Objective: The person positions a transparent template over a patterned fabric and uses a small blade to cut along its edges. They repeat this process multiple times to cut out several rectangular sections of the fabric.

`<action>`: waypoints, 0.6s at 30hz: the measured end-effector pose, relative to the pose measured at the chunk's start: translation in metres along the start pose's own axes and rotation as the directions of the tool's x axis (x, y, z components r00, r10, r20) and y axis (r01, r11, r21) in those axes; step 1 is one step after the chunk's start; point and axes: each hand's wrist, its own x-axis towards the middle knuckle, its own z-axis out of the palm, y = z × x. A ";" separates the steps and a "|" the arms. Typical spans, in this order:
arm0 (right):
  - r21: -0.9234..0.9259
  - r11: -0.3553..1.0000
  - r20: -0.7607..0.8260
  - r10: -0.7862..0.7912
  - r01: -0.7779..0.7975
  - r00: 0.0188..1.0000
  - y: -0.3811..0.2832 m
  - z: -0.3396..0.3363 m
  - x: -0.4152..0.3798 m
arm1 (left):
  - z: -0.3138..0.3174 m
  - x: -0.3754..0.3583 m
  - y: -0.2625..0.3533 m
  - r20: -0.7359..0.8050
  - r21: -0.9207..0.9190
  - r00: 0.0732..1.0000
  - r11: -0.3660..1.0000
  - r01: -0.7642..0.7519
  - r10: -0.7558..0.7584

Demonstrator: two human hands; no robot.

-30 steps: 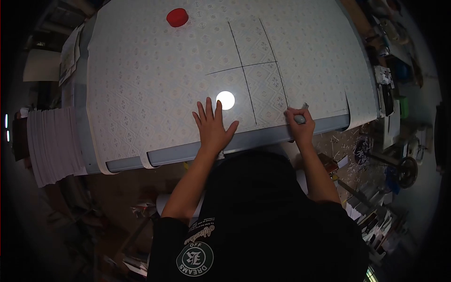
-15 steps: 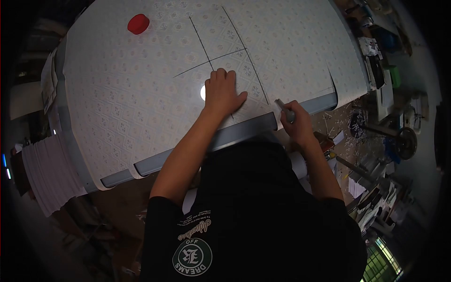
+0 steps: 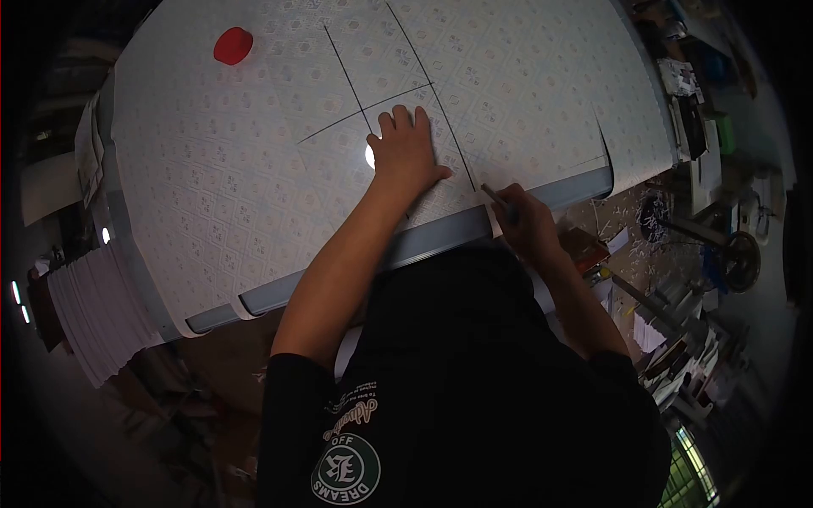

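A pale patterned sheet covers the table, with long dark straight lines crossing on it. My left hand lies flat on the sheet between the two long lines, fingers spread and holding nothing. Near the table's front edge, my right hand is closed around a slim grey tool that looks like a utility knife. Its tip points up and left, close to the lower end of the right-hand line. Most of the handle is hidden by my fingers.
A red round lid-like object sits at the sheet's upper left. Grey table edge shows where the sheet is cut away. A stack of white sheets is at left; a fan stands at right beyond scraps on the floor.
My right hand has moved slightly left with the tool, its tip nearer the line's lower end. My left hand's fingers have spread a little more. The whole view has shifted slightly.
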 end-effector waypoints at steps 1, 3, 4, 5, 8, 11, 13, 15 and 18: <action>0.001 1.000 0.019 0.007 -0.007 1.000 -0.002 -0.001 -0.001 | 0.001 0.000 0.000 0.000 -0.004 1.000 1.000 -0.005 0.005; 0.000 1.000 0.012 -0.023 0.023 1.000 0.000 0.000 -0.001 | 0.002 0.000 0.003 0.004 0.017 1.000 1.000 0.026 -0.026; -0.004 0.998 0.001 -0.057 0.057 0.998 0.000 0.001 -0.001 | 0.000 0.000 0.005 0.002 0.037 0.998 0.998 0.056 -0.056; -0.003 0.999 -0.001 -0.054 0.054 0.999 0.000 0.001 -0.001 | -0.002 0.001 0.005 0.003 0.038 0.999 0.998 0.053 -0.053; 0.011 1.000 0.019 -0.024 0.023 1.000 -0.005 -0.002 0.001 | -0.006 0.004 0.004 0.121 -0.090 0.990 0.992 0.087 -0.076; 0.014 1.000 0.062 -0.001 0.000 0.998 -0.008 -0.003 0.002 | -0.006 0.004 0.004 0.094 -0.083 0.993 0.994 0.075 -0.067; -0.010 1.000 0.078 0.006 -0.005 0.997 -0.005 -0.002 0.003 | -0.006 0.006 0.004 0.095 -0.079 0.993 0.994 0.078 -0.070; -0.029 0.999 0.055 -0.014 0.015 0.998 -0.004 0.000 0.005 | -0.007 0.006 0.004 0.089 -0.070 0.994 0.995 0.073 -0.067; -0.039 0.999 0.016 -0.026 0.027 1.000 -0.004 0.006 0.007 | -0.010 0.007 0.004 0.112 -0.051 0.993 0.997 0.055 -0.049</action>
